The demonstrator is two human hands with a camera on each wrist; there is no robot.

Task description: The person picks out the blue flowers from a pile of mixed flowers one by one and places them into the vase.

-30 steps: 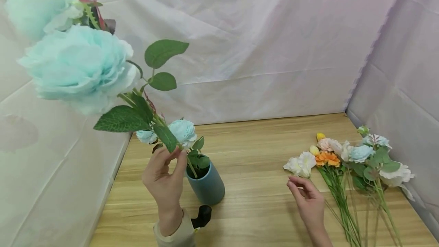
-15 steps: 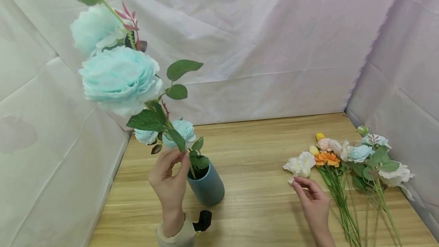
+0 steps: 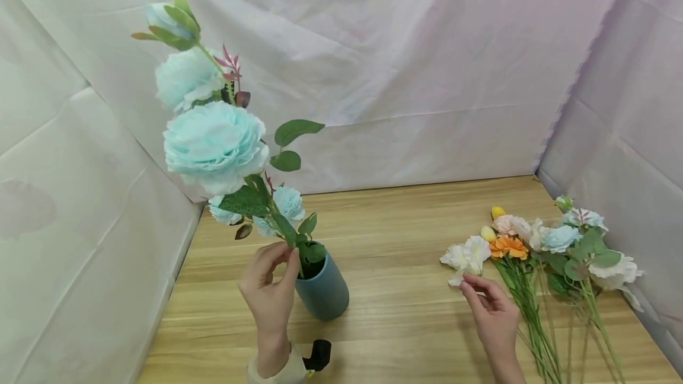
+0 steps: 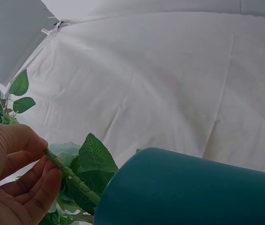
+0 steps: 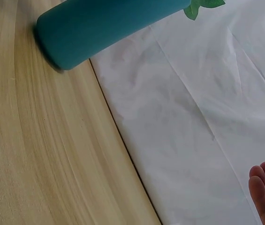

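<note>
My left hand (image 3: 272,283) pinches the green stem (image 4: 73,180) of a tall artificial flower spray, just above the mouth of a blue vase (image 3: 324,292). The stem's lower end is hidden inside the vase. Large pale-blue blooms (image 3: 216,146), a bud (image 3: 173,24) and green leaves rise up and left from the fingers. Lower pale-blue flowers (image 3: 288,203) lean out of the same vase. On the right, my right hand (image 3: 493,310) hovers with loosely curled fingers and nothing held. Its fingertips overlap the edge of a white flower (image 3: 466,255) in the head view.
Several artificial flowers lie along the right of the wooden table (image 3: 395,242): an orange one (image 3: 508,247), yellow tulip buds, pink, white and pale-blue blooms, with long green stems (image 3: 533,313) toward me. White cloth (image 3: 405,76) hangs behind and on both sides.
My left hand has moved down and right, lowering the flower spray along the vase mouth, so its bud now shows. My right hand has drifted slightly right, uncovering a white petal.
</note>
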